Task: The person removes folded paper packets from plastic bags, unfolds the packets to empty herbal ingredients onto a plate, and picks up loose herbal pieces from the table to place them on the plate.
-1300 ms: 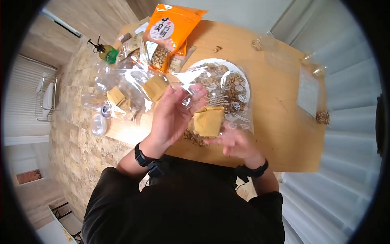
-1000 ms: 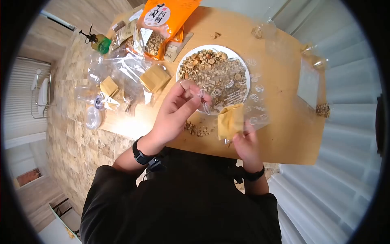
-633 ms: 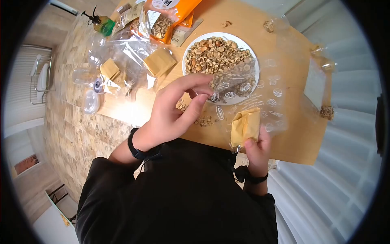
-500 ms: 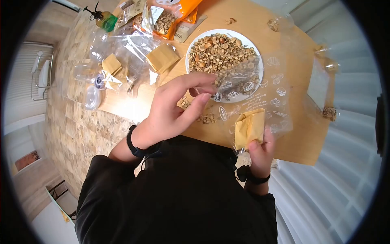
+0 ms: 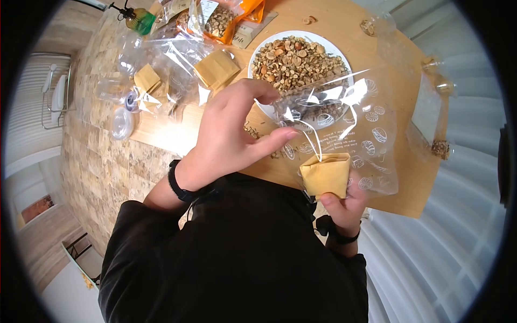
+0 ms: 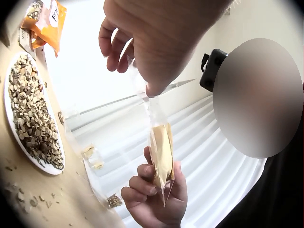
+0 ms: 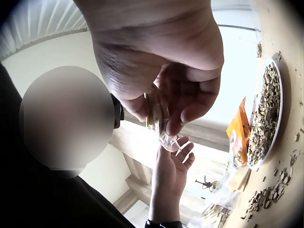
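A clear plastic bag (image 5: 371, 140) printed with white pictures spans the room between my two hands. A folded yellow paper packet (image 5: 326, 175) shows inside its lower end. My right hand (image 5: 347, 207) pinches the bag and the packet through the film, thumb on the near side, fingers behind. At the bag's other end is my left hand (image 5: 229, 134), thumb and fingers spread wide apart. Its thumb tip and fingertips lie right at the film. In the left wrist view the packet (image 6: 162, 154) stands upright in the right hand's grip.
Behind the bag stands a white plate (image 5: 253, 60) heaped with dried pieces. Other yellow packets (image 5: 216, 70) lie by crumpled clear bags at left. An orange pouch (image 5: 249, 13) and a green spray bottle (image 5: 141, 21) are at the back. Loose bits (image 7: 268, 194) lie on the table.
Right hand, bag and packet have moved right and away from the left hand since the first frame. The left thumb and fingers have spread from a pinch at the bag's edge.
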Demonstrator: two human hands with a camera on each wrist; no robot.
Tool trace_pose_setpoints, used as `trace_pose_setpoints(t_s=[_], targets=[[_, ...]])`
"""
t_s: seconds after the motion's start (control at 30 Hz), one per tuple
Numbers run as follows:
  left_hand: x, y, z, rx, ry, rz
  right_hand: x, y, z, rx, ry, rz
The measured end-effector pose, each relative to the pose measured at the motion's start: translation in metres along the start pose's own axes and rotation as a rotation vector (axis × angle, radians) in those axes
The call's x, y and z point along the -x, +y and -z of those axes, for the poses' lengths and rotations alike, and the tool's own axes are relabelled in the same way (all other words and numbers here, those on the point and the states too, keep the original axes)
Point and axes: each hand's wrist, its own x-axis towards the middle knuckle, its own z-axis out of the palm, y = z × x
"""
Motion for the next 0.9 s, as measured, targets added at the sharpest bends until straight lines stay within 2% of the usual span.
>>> trace_pose_setpoints(t_s=[0.23, 0.3, 0.37, 0.47, 0.53, 0.57, 0.6, 0.67, 0.7, 0.77, 0.9], targets=[[0.001, -0.001, -0.004, -0.037, -0.034, 0.073, -0.001, 0.003, 0.005, 0.159, -0.033, 0.042], [0.001, -0.005, -0.006, -0.041, -0.031, 0.053, -0.002, 0.004, 0.006, 0.251, -0.092, 0.090], [0.001, -0.006, -0.005, -0.046, -0.029, 0.034, -0.001, 0.001, 0.005, 0.227, -0.085, 0.054], [0.004, -0.005, -0.004, 0.046, -0.052, 0.120, -0.004, -0.008, 0.005, 0.229, -0.071, 0.041], [0.008, -0.008, -0.004, 0.180, -0.001, 0.210, -0.002, -0.007, 0.008, 0.257, -0.062, 0.062], [0.008, -0.007, -0.003, 0.179, -0.002, 0.212, 0.002, 0.001, 0.009, 0.057, 0.029, -0.041], [0.009, -0.007, -0.002, 0.352, -0.014, 0.288, 0.005, 0.005, 0.010, -0.143, 0.119, -0.145], [0.011, -0.005, 0.006, 0.634, -0.088, 0.436, -0.003, 0.003, 0.005, -0.189, 0.174, -0.139], [0.010, -0.005, 0.010, 0.632, -0.088, 0.438, -0.007, 0.003, 0.003, -0.234, 0.231, -0.130], [0.009, -0.005, 0.015, 0.680, -0.274, 0.282, -0.008, 0.004, 0.002, -0.193, 0.240, -0.148], [0.010, -0.002, 0.016, 0.745, -0.283, 0.339, -0.007, 0.009, 0.002, -0.284, 0.244, -0.159]])
